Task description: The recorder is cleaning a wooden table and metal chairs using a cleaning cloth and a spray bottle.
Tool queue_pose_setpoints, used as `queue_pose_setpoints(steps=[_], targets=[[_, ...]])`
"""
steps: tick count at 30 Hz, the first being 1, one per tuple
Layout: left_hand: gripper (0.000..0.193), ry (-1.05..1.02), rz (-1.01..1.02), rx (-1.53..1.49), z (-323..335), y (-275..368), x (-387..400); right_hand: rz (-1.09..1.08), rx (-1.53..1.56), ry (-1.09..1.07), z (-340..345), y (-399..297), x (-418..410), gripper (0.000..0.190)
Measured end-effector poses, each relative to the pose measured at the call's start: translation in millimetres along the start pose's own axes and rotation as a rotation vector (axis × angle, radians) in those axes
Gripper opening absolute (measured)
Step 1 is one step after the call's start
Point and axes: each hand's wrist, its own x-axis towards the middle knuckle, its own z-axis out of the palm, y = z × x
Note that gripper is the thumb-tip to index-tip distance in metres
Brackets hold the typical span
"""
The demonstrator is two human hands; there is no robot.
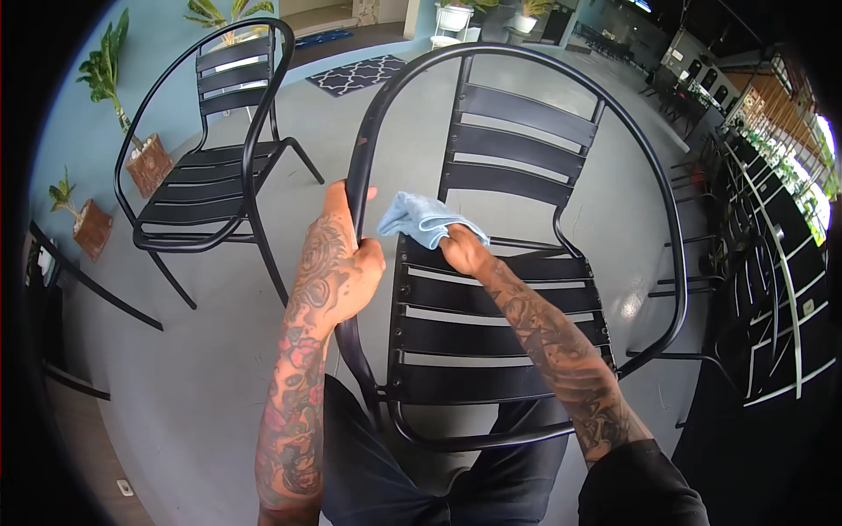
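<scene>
A black metal armchair (500, 381) with a slatted seat and back stands right before me, facing me. My left hand (348, 250) grips its curved tubular armrest on the left side. In my right hand (464, 246) is a light blue cloth (414, 214), bunched up and resting at the rear left corner of the seat, below the backrest (513, 141). The fingers of my right hand are partly hidden by the cloth. Small worn or reddish spots show on the armrest tube above my left hand.
A second black slatted armchair (204, 191) stands to the left, near potted plants (150, 164) along a blue wall. A patterned mat (358, 73) lies on the grey floor (197, 381) behind. Dark furniture with white lines (769, 283) lines the right side.
</scene>
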Motion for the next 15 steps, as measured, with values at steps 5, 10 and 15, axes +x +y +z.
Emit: queue_pose_setpoints(steps=[5, 10, 15], targets=[[0.064, -0.007, -0.053, -0.192, -8, -2, -4, 0.38, 0.817, 0.082, 4, -27, 14, 0.043], [0.062, -0.033, -0.026, -0.179, -8, -23, 1, 0.52, 1.698, 0.444, -22, -47, -4, 0.046], [0.064, 0.026, -0.014, -0.271, -27, -51, -6, 0.187, 1.518, 1.223, -107, -73, -44, 0.038]])
